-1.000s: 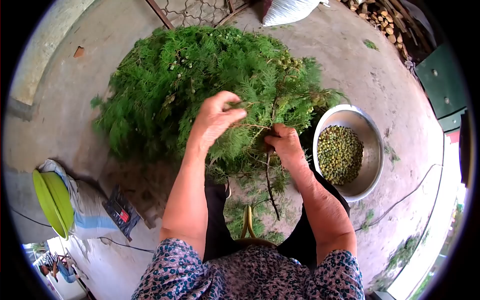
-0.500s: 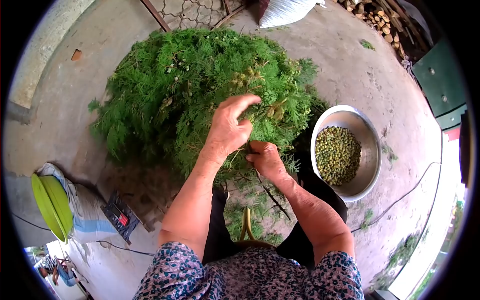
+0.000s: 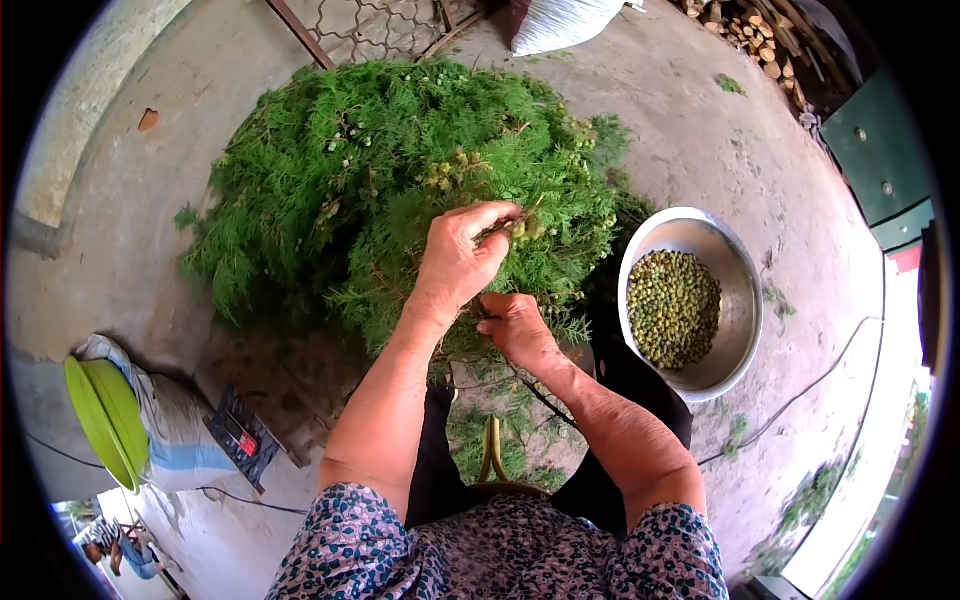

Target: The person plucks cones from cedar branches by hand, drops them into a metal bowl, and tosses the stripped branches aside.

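Note:
A large heap of green leafy branches (image 3: 300, 180) lies on the floor in front of me. My left hand (image 3: 463, 250) is over its near part, thumb and fingers closed on a thin twig beside a cluster of yellow-green cones (image 3: 532, 226). Just below and to the right, my right hand (image 3: 518, 328) grips a dark branch (image 3: 548, 402), whose bare stem runs down toward my right knee. To the right of the heap, a metal bowl (image 3: 742, 335) holds many small green-yellow cones (image 3: 673, 308).
A lime-green basin (image 3: 105, 420) leans against a sack (image 3: 185, 430) at the left. Stacked firewood (image 3: 755, 40) and a green cabinet (image 3: 878, 150) are at the upper right. A white sack (image 3: 565, 22) lies beyond the heap. Another person (image 3: 130, 550) shows at the lower left.
Both hands have moved, my right hand leftward with the branch. My left hand has gone from loosely open to closed on a twig. The branch's bare stem has tilted.

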### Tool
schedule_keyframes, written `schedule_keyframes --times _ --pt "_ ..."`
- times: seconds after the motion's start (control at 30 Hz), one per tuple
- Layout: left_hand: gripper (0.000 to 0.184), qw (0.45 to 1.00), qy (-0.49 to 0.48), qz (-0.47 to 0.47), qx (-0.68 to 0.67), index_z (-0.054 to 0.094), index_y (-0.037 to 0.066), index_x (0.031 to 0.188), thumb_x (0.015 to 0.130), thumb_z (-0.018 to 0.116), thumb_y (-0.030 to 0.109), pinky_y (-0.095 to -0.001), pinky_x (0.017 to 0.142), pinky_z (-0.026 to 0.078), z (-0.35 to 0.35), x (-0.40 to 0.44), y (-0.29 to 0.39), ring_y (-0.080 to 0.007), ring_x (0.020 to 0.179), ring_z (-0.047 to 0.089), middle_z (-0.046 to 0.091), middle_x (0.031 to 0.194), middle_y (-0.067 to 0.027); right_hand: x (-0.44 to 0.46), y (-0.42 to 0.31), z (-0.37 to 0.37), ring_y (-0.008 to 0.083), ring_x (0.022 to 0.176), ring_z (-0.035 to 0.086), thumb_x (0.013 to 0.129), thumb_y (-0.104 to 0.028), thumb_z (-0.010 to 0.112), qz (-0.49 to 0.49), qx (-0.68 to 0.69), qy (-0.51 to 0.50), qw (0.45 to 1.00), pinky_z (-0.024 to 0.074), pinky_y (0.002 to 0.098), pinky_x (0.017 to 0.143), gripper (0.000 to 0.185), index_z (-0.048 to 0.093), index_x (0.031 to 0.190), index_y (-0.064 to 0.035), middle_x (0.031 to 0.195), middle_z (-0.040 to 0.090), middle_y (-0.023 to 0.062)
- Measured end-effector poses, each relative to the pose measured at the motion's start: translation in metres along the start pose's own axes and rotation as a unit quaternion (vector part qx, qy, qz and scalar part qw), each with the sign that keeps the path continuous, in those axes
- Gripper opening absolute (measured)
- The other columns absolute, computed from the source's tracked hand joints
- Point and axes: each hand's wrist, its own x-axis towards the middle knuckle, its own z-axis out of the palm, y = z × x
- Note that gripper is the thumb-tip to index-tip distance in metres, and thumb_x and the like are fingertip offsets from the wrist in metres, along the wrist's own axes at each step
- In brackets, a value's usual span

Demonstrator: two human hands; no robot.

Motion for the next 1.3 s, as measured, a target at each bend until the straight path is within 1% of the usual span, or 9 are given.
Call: schedule_keyframes --times 0.23,0.33,0.5,0.57,0.63,0.7,0.83,1.0,1.3 --pt "0.016 1.0 0.02 -0.003 -0.019 0.062 0.0 0.094 0.079 0.058 -0.003 -0.0213 0.064 0.047 0.0 0.0 -0.005 -0.0093 0.072 0.06 0.066 0.083 -0.0081 0.0 -0.001 0.001 0.0213 0.056 0.047 0.065 0.003 0.065 -0.009 -0.018 0.003 1.0 0.0418 0.034 0.058 0.018 0.05 0.076 0.003 0.064 0.052 0.0192" --pt "0.015 0.995 0.043 -0.042 -0.076 0.061 -0.001 0.096 0.081 0.058 0.0 -0.022 0.063 0.047 -0.002 0.001 -0.003 -0.0098 0.069 0.058 0.064 0.079 -0.005 0.002 -0.008 -0.005 0.0394 0.071 0.056 0.067 -0.002 0.064 0.017 -0.021 -0.015 1.0 0.0433 0.0406 0.06 0.014 0.052 0.074 0.0025 0.07 0.055 0.0229" --pt "0.017 0.953 0.021 -0.064 -0.295 0.059 -0.001 0.098 0.084 0.058 0.009 -0.0243 0.064 0.047 0.001 0.001 -0.02 -0.0111 0.066 0.054 0.06 0.075 -0.0039 0.019 0.0 -0.03 0.0292 0.059 0.061 0.077 -0.008 0.06 -0.019 -0.011 0.028 0.999 0.0492 0.0356 0.056 0.009 0.061 0.075 0.0013 0.069 0.062 0.0174" --pt "0.015 0.949 -0.015 -0.107 -0.297 0.059 -0.001 0.094 0.084 0.058 0.01 -0.0245 0.063 0.046 -0.001 0.0 -0.014 -0.0108 0.065 0.054 0.06 0.075 -0.0036 0.021 -0.008 -0.046 0.01 0.047 0.054 0.085 -0.008 0.054 0.031 0.039 0.112 0.992 0.0431 0.0215 0.045 0.013 0.063 0.081 0.0004 0.064 0.06 0.0052" --pt "0.013 0.947 -0.021 -0.126 -0.295 0.059 0.001 0.091 0.084 0.059 0.011 -0.0247 0.062 0.046 0.001 0.0 -0.005 -0.0105 0.065 0.054 0.06 0.074 -0.0031 0.018 -0.035 -0.061 0.0078 0.047 0.05 0.089 -0.014 0.052 0.112 0.144 0.2 0.963 0.0363 0.0202 0.042 0.016 0.062 0.084 -0.0013 0.065 0.059 0.0031" --pt "0.01 0.945 -0.018 -0.12 -0.304 0.059 0.002 0.089 0.084 0.059 0.011 -0.0243 0.06 0.046 0.005 -0.001 0.0 -0.0104 0.063 0.054 0.059 0.072 -0.0028 0.018 -0.037 -0.063 0.0081 0.049 0.05 0.088 -0.011 0.054 -0.029 0.213 0.274 0.937 0.0402 0.0217 0.044 0.013 0.058 0.085 0.0017 0.062 0.055 0.0019" --pt "0.009 0.958 -0.043 -0.14 -0.248 0.058 0.003 0.091 0.084 0.057 0.008 -0.0237 0.057 0.045 0.008 -0.003 0.001 -0.0098 0.062 0.054 0.058 0.072 -0.0019 0.015 -0.054 -0.081 0.0058 0.056 0.048 0.087 -0.009 0.054 -0.108 0.261 0.35 0.893 0.0375 0.0186 0.049 0.011 0.06 0.094 -0.0024 0.066 0.052 -0.002" --pt "0.012 0.96 -0.067 -0.166 -0.214 0.058 0.004 0.095 0.086 0.054 0.011 -0.0216 0.048 0.039 0.012 -0.002 0.014 -0.0064 0.053 0.048 0.057 0.066 0.0001 0.017 -0.043 -0.09 0.0087 0.07 0.05 0.081 -0.004 0.061 -0.065 0.247 0.23 0.939 0.0423 0.0223 0.064 0.022 0.06 0.103 -0.0019 0.084 0.052 0.0013" --pt "0.012 0.966 -0.081 -0.141 -0.202 0.058 0.003 0.095 0.084 0.056 0.01 -0.0211 0.049 0.04 0.017 -0.005 0.016 -0.0055 0.055 0.049 0.057 0.067 0.0007 0.023 -0.029 -0.093 0.0105 0.075 0.052 0.081 -0.007 0.062 -0.078 0.221 0.185 0.954 0.0431 0.024 0.069 0.015 0.061 0.094 0.0006 0.078 0.057 0.0031"
